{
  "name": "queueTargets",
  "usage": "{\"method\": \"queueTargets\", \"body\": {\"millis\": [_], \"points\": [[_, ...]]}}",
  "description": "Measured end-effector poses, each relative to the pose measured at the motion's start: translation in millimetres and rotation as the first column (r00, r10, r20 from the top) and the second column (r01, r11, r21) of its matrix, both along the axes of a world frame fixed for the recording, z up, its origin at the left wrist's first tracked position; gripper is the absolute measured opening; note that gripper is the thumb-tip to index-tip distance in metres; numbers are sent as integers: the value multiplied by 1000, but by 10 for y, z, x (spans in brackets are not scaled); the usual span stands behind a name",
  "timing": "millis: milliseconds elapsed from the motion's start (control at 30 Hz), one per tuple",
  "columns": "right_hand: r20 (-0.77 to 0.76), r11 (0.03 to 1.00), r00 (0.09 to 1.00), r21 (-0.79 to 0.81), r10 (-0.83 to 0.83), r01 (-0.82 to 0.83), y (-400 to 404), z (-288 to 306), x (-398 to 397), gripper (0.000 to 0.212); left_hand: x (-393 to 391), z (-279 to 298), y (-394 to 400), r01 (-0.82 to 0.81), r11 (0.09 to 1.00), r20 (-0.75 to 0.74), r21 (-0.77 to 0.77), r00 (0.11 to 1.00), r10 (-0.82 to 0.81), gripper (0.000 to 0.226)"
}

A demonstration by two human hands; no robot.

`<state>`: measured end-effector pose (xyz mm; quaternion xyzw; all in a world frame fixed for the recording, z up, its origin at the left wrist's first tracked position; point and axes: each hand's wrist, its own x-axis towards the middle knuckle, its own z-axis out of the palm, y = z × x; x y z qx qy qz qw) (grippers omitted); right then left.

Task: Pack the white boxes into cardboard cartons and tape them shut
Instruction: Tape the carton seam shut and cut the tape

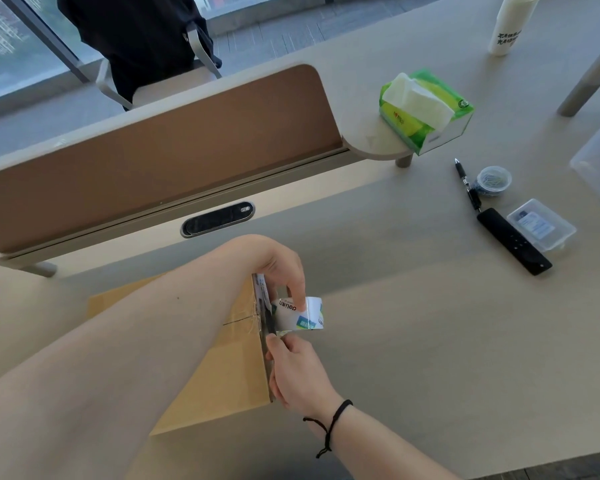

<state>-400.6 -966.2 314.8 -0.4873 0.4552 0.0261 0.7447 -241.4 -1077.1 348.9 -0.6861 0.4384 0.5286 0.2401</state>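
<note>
A brown cardboard carton (222, 372) lies on the table in front of me, its flaps shut and clear tape across the seam. My left arm reaches over it. At the carton's right edge my left hand (284, 271) grips a roll of clear tape (302, 315) with a printed core. Just below the roll, my right hand (295, 368), a black cord on its wrist, pinches the tape's loose end against the carton's right side. No white boxes are in view.
A desk divider (153, 161) stands behind the carton. To the right lie a green tissue pack (426, 112), a pen (466, 187), a tub of clips (494, 181), a black remote (513, 240), a clear plastic case (541, 225) and a white bottle (510, 26). A chair (153, 71) with dark clothing stands beyond.
</note>
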Motion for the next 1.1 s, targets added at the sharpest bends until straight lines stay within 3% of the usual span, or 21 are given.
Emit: {"method": "queueTargets", "body": {"millis": [200,367,533,667,867,1033,1100], "points": [[4,1000,1000,-2,28,-28,-39,30,-26,32,-11,-96,18,-31,999,41,43,999,29,40],[9,999,999,5,33,-33,-44,64,-23,31,-30,-103,14,-81,991,23,102,997,79,45],[18,999,999,15,28,-28,-57,79,-30,32,-10,-150,-8,-114,982,-21,148,993,119,37],[24,999,999,17,29,-30,-46,61,-39,32,21,-247,26,-144,965,-121,219,977,173,49],[27,999,1000,34,13,-14,-18,13,-51,34,98,-320,-5,-184,935,-201,303,947,252,29],[27,999,1000,38,-1,0,9,-30,-34,35,154,-445,-13,-239,910,-193,338,929,316,67],[39,999,999,42,-4,2,3,-23,-42,35,143,-446,-14,-245,917,-214,315,923,320,48]]}}
